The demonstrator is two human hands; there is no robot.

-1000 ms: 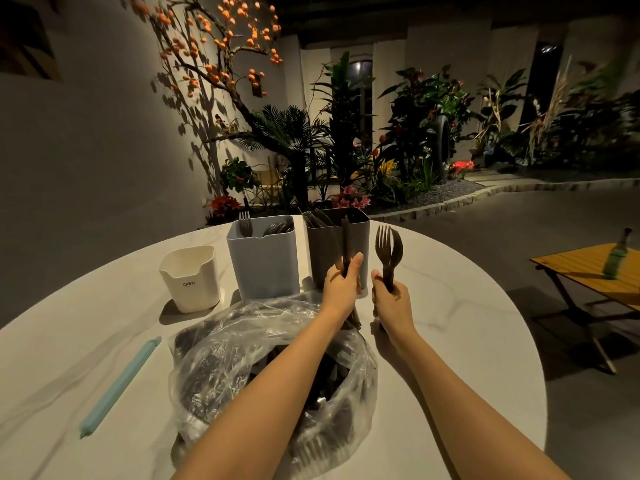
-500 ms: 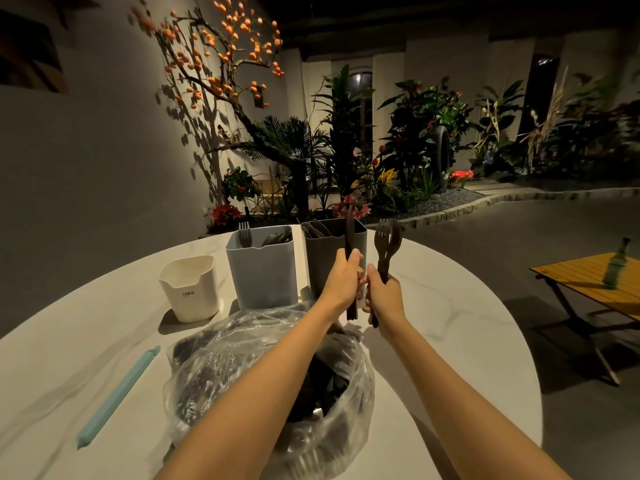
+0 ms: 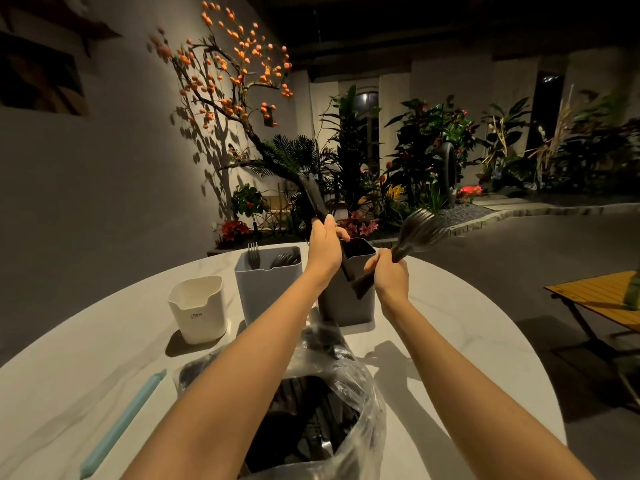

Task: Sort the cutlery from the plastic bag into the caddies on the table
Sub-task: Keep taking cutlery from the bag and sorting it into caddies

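The left hand (image 3: 323, 245) grips a dark piece, probably a knife (image 3: 313, 199), above the dark caddy (image 3: 349, 299); the right hand (image 3: 389, 275) grips a fork and spoon (image 3: 420, 232). The plastic bag (image 3: 332, 410) with more cutlery lies nearer. The sorting step is underway; next, each piece must go down into its matching caddy.

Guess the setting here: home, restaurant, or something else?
Probably a cafe or restaurant patio with an indoor garden: a round marble-look table, a decorative orange-fruited tree against the wall, dense planted beds, and a slatted folding table.
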